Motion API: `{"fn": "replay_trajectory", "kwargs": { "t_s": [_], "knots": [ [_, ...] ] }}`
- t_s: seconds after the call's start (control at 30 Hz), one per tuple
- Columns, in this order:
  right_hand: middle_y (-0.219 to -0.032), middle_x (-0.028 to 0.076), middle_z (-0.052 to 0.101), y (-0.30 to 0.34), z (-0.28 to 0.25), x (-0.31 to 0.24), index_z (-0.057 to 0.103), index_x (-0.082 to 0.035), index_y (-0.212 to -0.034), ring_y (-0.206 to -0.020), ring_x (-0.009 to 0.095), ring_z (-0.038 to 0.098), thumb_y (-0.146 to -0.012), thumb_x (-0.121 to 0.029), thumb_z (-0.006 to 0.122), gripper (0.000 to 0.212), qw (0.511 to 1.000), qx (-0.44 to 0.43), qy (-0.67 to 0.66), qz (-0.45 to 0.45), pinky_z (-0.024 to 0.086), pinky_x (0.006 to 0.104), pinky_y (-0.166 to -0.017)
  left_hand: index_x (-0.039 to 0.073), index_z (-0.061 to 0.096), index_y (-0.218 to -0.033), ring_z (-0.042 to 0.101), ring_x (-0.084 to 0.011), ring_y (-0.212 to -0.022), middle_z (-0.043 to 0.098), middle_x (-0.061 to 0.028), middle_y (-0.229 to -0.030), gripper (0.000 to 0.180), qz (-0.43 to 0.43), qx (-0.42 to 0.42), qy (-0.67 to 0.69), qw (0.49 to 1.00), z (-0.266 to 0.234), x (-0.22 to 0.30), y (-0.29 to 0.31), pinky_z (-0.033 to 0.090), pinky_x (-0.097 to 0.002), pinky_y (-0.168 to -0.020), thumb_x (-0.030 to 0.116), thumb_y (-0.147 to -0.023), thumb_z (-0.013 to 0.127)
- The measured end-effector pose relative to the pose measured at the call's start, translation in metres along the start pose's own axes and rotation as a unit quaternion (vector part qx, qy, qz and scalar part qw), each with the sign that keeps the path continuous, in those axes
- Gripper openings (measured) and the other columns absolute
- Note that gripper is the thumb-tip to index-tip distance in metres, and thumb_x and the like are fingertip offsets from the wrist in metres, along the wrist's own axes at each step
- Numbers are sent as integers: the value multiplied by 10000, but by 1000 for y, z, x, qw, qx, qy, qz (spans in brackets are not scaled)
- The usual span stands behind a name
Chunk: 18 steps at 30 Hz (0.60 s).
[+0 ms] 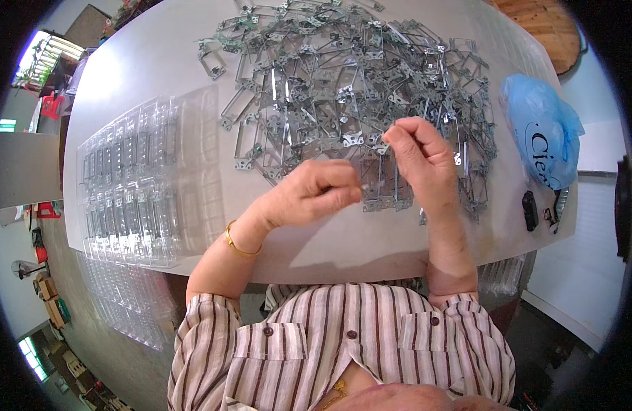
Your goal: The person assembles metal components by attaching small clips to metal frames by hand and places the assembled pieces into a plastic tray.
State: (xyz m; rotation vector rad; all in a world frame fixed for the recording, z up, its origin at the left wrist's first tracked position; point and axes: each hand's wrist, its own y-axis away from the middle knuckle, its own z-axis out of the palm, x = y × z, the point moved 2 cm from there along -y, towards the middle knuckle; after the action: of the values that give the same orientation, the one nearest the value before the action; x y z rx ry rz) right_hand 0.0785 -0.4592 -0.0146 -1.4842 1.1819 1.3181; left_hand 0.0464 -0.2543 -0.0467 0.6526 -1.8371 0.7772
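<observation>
A long pale grey table (144,75) spans the view. Bright daylit windows (38,55) glow far left, above grey concrete floor (103,308) with small wooden crates (52,301).

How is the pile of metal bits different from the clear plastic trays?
The metal frames lie in a tangled, jumbled heap, while the clear plastic trays sit flat in a neat stack. The frames are grey and shiny; the trays are see-through. The frames lie right by the left hand and right hand; the trays are off to the left. Both rest on the grey table.
</observation>
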Motion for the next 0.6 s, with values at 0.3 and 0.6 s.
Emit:
{"fn": "replay_trajectory", "kwargs": {
  "t_s": [0.3, 0.6],
  "knots": [
    [-712, -11, 597, 4, 8, -7, 601, -64, -1030, -521, 14, 471, -1034, -202, 583, 139, 991, -73, -68, 90, 372, 180, -475, 52, 602, -898, 486, -117, -571, 666, -85, -844, 283, -125, 152, 437, 878, -14, -15, 5, 360, -233, -502, 293, -1030, 533],
    [-774, -34, 574, 8, 16, -7, 591, -28, -1055, -629, 24, 517, -1012, -114, 595, 96, 988, -120, -48, 89, 422, 193, -543, 44, 588, -844, 456, -124, -517, 637, -158, -861, 329, -131, 188, 430, 873, -14, -17, 5, 350, -233, -464, 325, -1012, 551]
  ]
}}
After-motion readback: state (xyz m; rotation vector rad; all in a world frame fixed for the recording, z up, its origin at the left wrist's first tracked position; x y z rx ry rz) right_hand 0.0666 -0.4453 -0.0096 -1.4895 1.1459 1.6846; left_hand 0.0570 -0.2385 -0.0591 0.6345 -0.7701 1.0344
